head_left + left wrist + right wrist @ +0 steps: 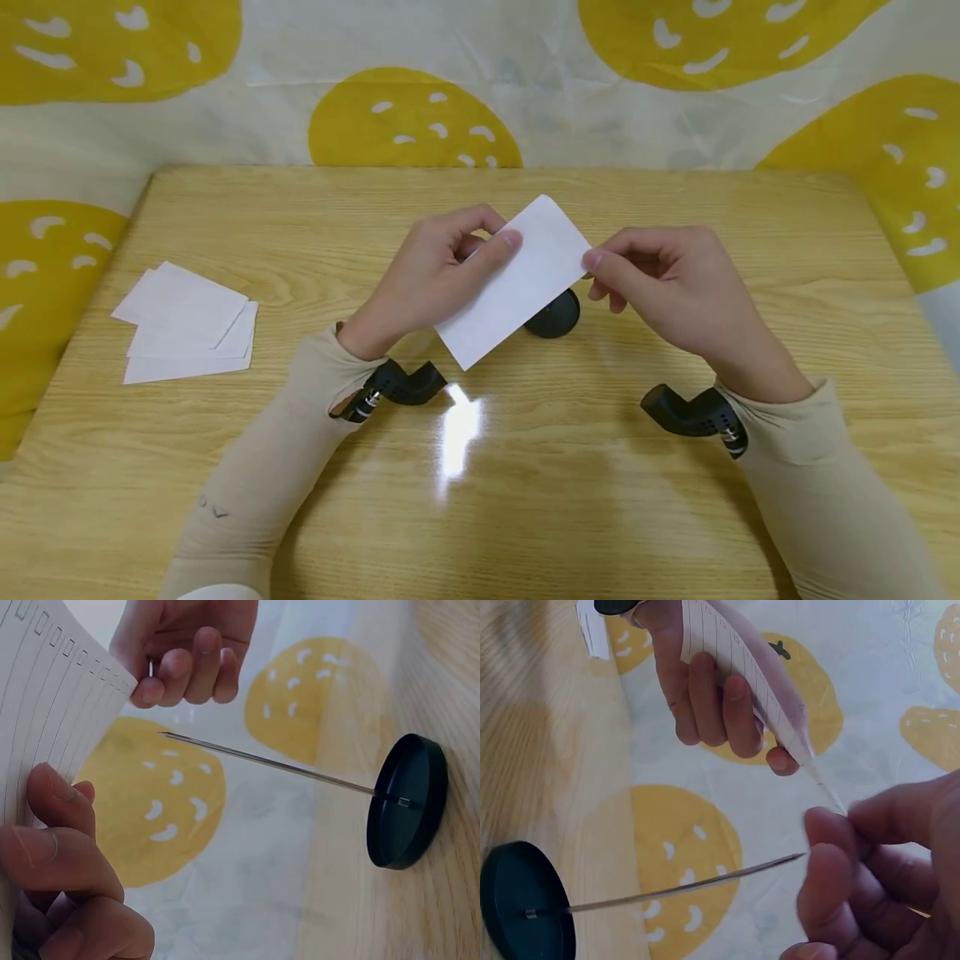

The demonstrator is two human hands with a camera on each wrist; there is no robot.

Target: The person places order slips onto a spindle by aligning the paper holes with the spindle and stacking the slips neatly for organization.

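A white slip of paper (525, 279) is held tilted above the table between both hands. My left hand (442, 271) grips its left long edge, thumb on the blank top face and fingers underneath. My right hand (675, 287) pinches its right corner between thumb and forefinger. In the left wrist view the slip's underside (52, 690) shows printed lines and small boxes. Below the slip stands a bill spike, its dark round base (557, 317) partly covered by the paper in the head view. The bare metal spike (270, 761) points up, its tip near the right fingers in the right wrist view.
Several white paper slips (187, 321) lie overlapping at the left of the wooden table (562, 517). A white and yellow patterned cloth (277, 100) hangs behind the table's back edge. Each wrist wears a black camera mount (686, 412).
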